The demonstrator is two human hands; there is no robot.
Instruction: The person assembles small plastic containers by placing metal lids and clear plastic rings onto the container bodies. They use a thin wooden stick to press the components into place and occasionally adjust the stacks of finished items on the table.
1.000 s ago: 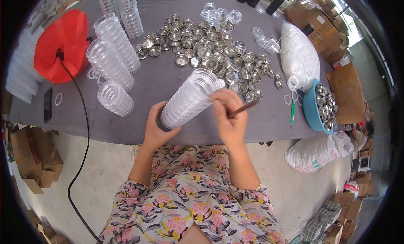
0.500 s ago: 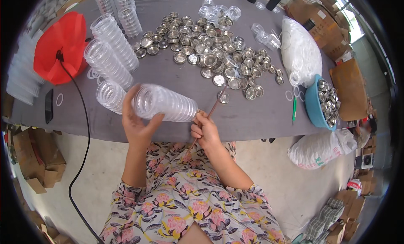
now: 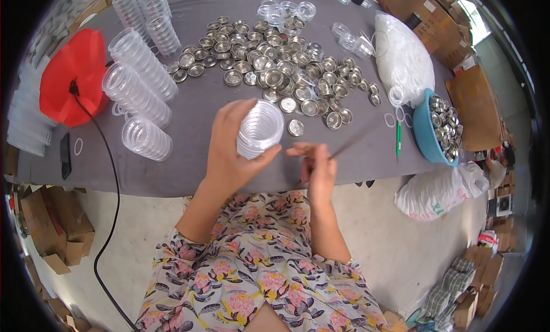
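My left hand (image 3: 229, 151) is wrapped round a stack of clear round plastic cups (image 3: 260, 128), raised over the table's near part with the open end toward me. To its right, my right hand (image 3: 321, 169) grips a thin brown stick (image 3: 358, 140), smeared by motion, that points away to the far right. The right index finger stretches toward the stack but stays apart from it. Just beyond the hands lies a single silvery metal lid (image 3: 295, 127). Behind it spreads a loose heap of similar round metal lids (image 3: 274, 77).
More stacks of clear cups (image 3: 137, 94) stand at left, beside a red cloth-like thing (image 3: 71, 74) with a black cable (image 3: 112, 143). On the right are a green pen-like tool (image 3: 399, 138), a blue basin (image 3: 425, 131) of metal lids and a white plastic bag (image 3: 404, 60).
My left hand has moved right and turned the stack from lying sideways to facing me. My right hand has left the stack's end and shifted right, swinging the stick.
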